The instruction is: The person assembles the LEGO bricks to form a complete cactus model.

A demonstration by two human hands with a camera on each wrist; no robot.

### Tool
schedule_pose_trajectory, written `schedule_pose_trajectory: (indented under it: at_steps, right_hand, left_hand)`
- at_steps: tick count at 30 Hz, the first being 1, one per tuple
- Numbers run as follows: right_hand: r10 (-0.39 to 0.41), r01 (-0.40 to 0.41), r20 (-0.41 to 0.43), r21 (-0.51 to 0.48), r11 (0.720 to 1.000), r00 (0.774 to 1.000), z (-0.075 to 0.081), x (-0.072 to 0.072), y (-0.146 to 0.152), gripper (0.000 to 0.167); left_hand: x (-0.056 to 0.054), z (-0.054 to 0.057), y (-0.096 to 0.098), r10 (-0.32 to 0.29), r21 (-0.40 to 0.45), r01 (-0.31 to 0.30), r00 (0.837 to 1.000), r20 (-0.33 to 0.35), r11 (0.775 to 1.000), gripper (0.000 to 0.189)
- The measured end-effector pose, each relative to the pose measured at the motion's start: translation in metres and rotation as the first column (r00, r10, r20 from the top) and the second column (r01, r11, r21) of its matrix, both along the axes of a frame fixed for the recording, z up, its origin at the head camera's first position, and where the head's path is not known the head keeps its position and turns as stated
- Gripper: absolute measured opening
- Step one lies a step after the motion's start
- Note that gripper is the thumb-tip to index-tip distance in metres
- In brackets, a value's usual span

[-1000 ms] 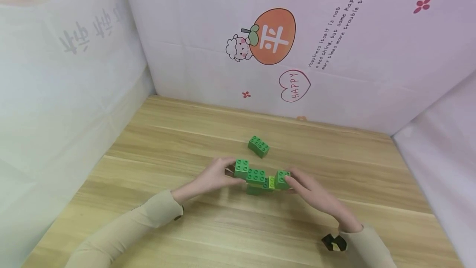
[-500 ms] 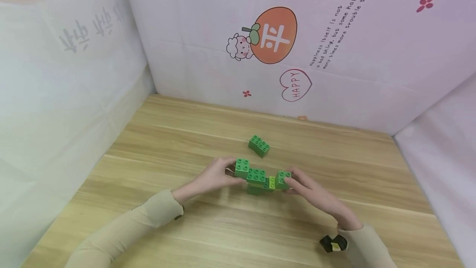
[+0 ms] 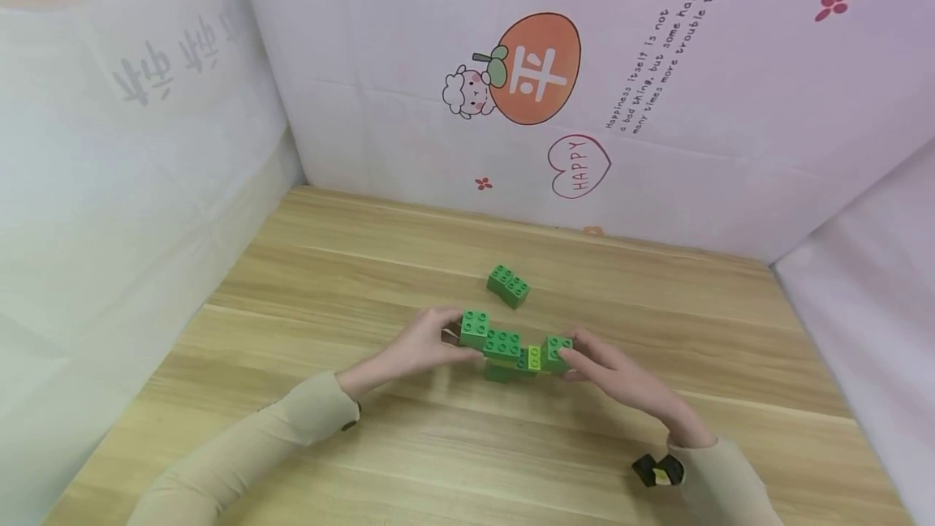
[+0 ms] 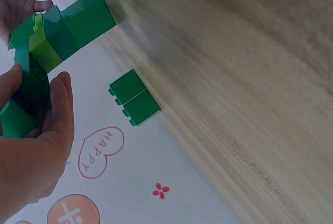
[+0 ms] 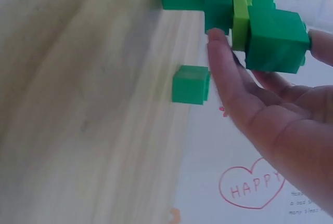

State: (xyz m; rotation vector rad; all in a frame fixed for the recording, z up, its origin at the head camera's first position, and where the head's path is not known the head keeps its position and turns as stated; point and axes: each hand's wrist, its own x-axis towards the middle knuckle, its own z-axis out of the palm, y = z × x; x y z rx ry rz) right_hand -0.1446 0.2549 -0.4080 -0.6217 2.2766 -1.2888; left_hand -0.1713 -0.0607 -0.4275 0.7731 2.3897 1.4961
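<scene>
Both hands hold one structure of joined toy building bricks (image 3: 503, 343), mostly green with some lime-green pieces. My left hand (image 3: 424, 345) grips its left end, thumb and fingers on either side of the bricks, by a raised green brick (image 3: 475, 329). At the other end my right hand (image 3: 609, 372) pinches a green brick (image 3: 555, 353), its thumb on the studs. The right wrist view shows a fingertip (image 5: 216, 36) under a darker green brick (image 5: 217, 3) of the structure. Lime-green bricks (image 4: 43, 50) sit between green ones in the left wrist view.
Beyond the hands, two loose green bricks (image 3: 508, 286) lie side by side on the wooden table (image 3: 394, 266). A printed white cloth (image 3: 409, 136) rises behind the table's back edge, with white cloth walls at left and right.
Almost nothing differs. Both hands keep their hold on the joined bricks in the same place, and the two loose bricks stay put.
</scene>
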Motion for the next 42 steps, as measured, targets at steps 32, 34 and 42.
schedule_pose_trajectory:
  at_steps: [32,34,42]
  right_hand:
    - [-0.163,0.2,-0.263,0.118,0.973,0.951,-0.017,-0.084,-0.011,0.037]
    - [-0.164,0.201,-0.263,0.12,0.972,0.951,-0.019,-0.089,-0.014,0.037]
    - [-0.156,0.197,-0.25,0.148,0.969,0.956,-0.023,-0.102,-0.022,0.04]
  left_hand:
    - [0.0,0.0,-0.001,-0.014,0.024,0.014,1.0,0.019,1.0,0.034]
    - [0.001,0.0,-0.001,-0.012,0.022,0.011,1.0,0.022,1.0,0.033]
    - [-0.001,0.0,0.0,-0.011,0.008,0.011,1.0,0.008,1.0,0.034]
